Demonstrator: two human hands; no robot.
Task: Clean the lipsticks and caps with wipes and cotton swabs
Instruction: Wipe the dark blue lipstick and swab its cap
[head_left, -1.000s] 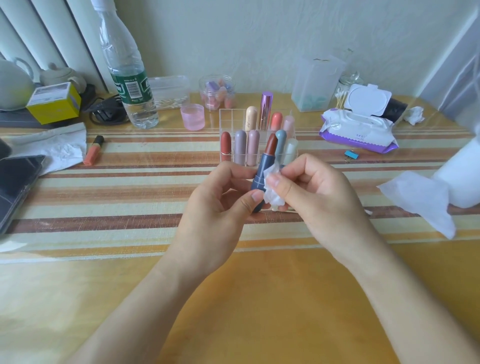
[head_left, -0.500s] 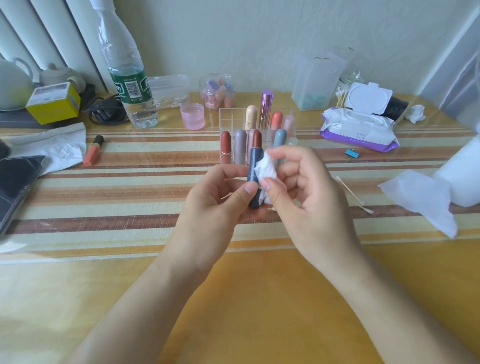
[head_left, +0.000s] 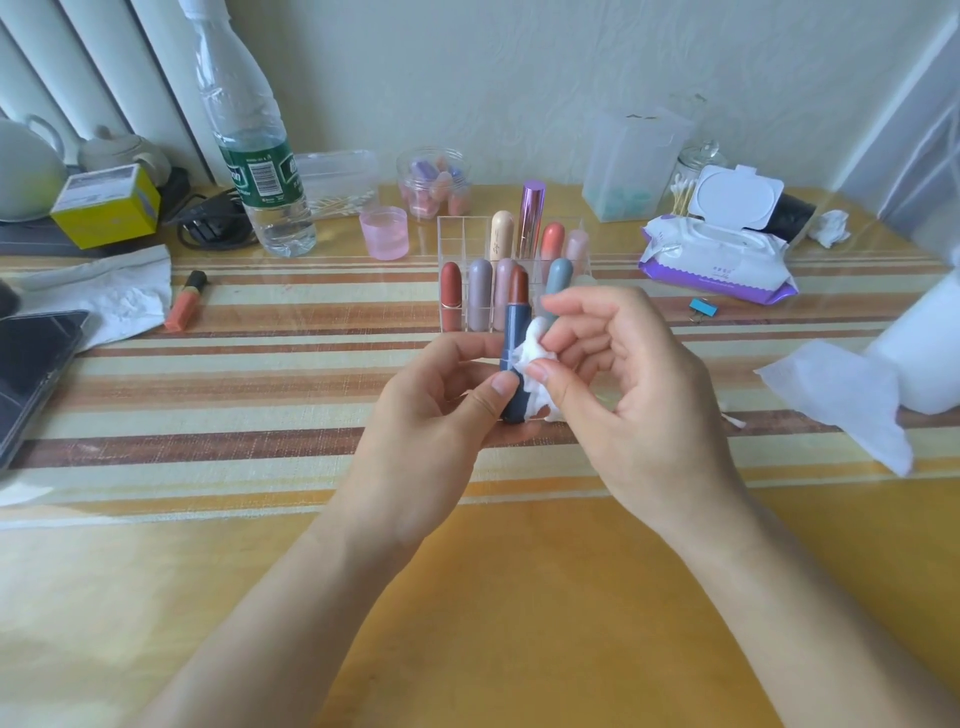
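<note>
Surface: glossy yellow bench (head_left: 467, 597) set against a pale textured wall (head_left: 493, 78), with a striped cream-and-brown woven runner (head_left: 260, 395) across its middle.

Back row, left to right: yellow cardboard box (head_left: 106, 205); clear plastic water bottle with green label (head_left: 254, 156); translucent pink cup (head_left: 384, 232); clear acrylic compartment organiser (head_left: 460, 236) holding capped lipsticks (head_left: 480, 293) upright; white-and-purple wet-wipe pack (head_left: 717, 260), lid flipped up.

Left edge: dark flat tablet (head_left: 31, 364), partly out of view, with an orange lip-gloss tube (head_left: 186, 301) lying near it.

Right edge: loose white wipe sheet (head_left: 836, 395) beside a blurred white roll (head_left: 930, 338).

Plain yellow surface runs from the runner to the near edge, under both forearms.

Item in work: uncapped lipstick with navy-blue case and brown-red bullet (head_left: 514, 332), held upright above the runner, just in front of the organiser. Left hand (head_left: 431, 421) grips its lower case between thumb and fingers. Right hand (head_left: 623, 374) pinches a crumpled white wipe (head_left: 535, 364) against the case's right side.
</note>
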